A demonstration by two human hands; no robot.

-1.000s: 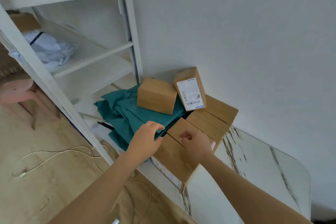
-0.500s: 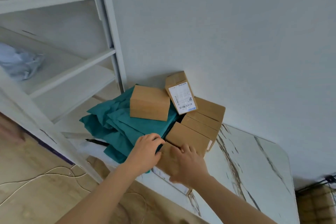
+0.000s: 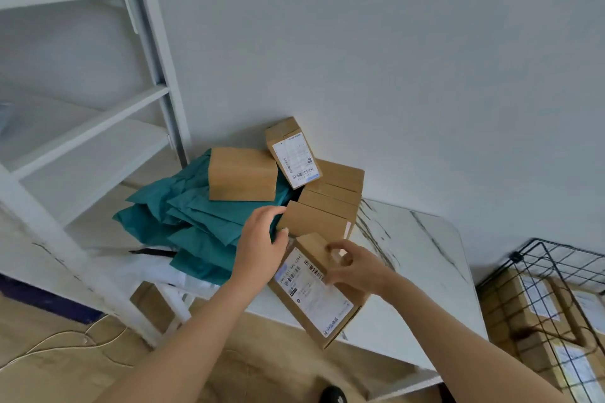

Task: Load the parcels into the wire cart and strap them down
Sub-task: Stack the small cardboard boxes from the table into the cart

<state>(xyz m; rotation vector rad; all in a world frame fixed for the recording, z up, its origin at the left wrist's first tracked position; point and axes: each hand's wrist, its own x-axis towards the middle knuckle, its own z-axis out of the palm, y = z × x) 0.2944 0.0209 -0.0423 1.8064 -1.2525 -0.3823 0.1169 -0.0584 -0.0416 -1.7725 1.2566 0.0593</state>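
Parcels [image 3: 527,307] inside black wire cart [image 3: 516,257]

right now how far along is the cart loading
Done: a few parcels sit in the wire cart. In hand: the right hand grips a labelled parcel at the table edge, left hand at its end. Left: several boxes on the table, and no strap shows.

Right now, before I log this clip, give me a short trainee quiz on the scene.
1. True or false: the black wire cart already holds cardboard parcels.
2. The crumpled teal cloth lies: A) under a plain brown cardboard box; B) inside the cart; C) nowhere in view.
3. What does the right hand grip?
Key: 1 true; 2 A; 3 the white-labelled brown cardboard parcel.
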